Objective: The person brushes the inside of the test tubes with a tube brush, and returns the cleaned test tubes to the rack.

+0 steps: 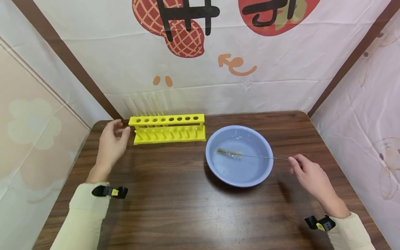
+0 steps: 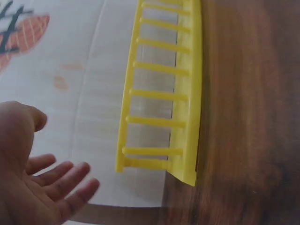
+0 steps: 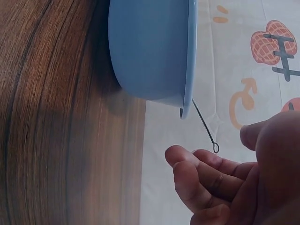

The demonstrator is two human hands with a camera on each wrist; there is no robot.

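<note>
A test tube brush (image 1: pixel 229 152) lies in the blue basin (image 1: pixel 240 182), its bristles at the water inside and its thin wire handle (image 3: pixel 204 123) sticking out over the right rim. My right hand (image 1: pixel 312 177) is at the handle's looped end. The right wrist view shows thumb and fingers apart around that loop, not closed on it. My left hand (image 1: pixel 113 144) hovers by the left end of the yellow test tube rack (image 1: pixel 170 137), fingers spread and nothing in them. Several clear test tubes (image 1: pixel 147 106) stand in the rack's left holes, leaning slightly.
The dark wooden table (image 1: pixel 175 208) carries the rack at the back left and the basin right of centre. A printed white cloth (image 1: pixel 203 86) hangs behind the table's back edge, with more cloth on both sides.
</note>
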